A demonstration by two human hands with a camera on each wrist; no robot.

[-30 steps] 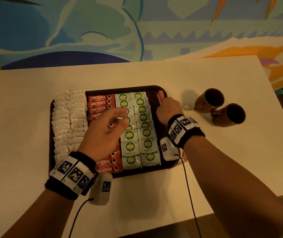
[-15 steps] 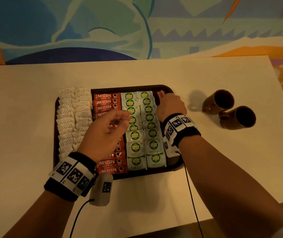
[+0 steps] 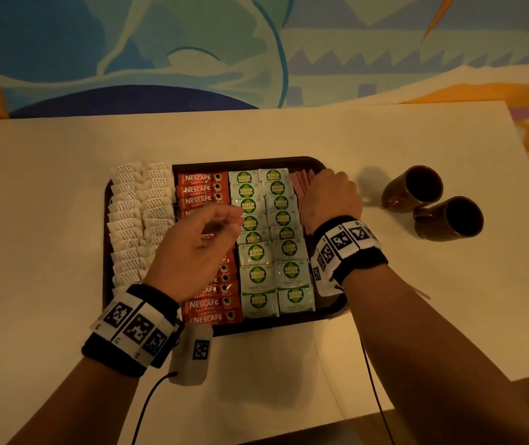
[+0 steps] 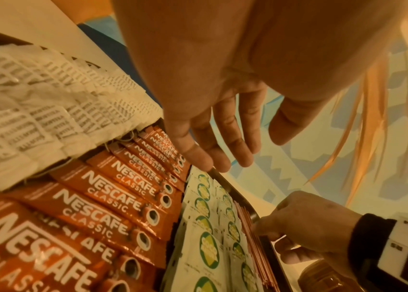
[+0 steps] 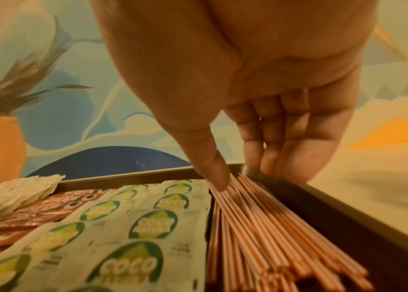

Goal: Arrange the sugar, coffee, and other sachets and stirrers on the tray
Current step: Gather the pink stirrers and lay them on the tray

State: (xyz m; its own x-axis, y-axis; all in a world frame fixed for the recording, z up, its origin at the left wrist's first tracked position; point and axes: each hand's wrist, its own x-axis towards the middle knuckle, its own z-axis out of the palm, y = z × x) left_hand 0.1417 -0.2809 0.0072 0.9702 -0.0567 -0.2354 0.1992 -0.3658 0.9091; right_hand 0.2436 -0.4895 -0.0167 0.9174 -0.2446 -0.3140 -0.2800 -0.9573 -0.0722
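A dark brown tray holds columns of white sachets, red Nescafe sachets and green-and-white Coco Natura sachets. Thin pink stirrers lie along its right side. My left hand hovers above the red column with loosely curled fingers and holds nothing. My right hand is at the tray's far right corner. In the right wrist view its thumb presses on the stirrers, and its straight fingers touch their far ends at the rim.
Two brown mugs lie on their sides to the right of the tray. One loose stirrer pokes out from under my right forearm. The table's front edge runs below my arms.
My right hand has slid a little farther along the stirrers toward the tray's far corner. My left hand stays hovering over the red sachets.
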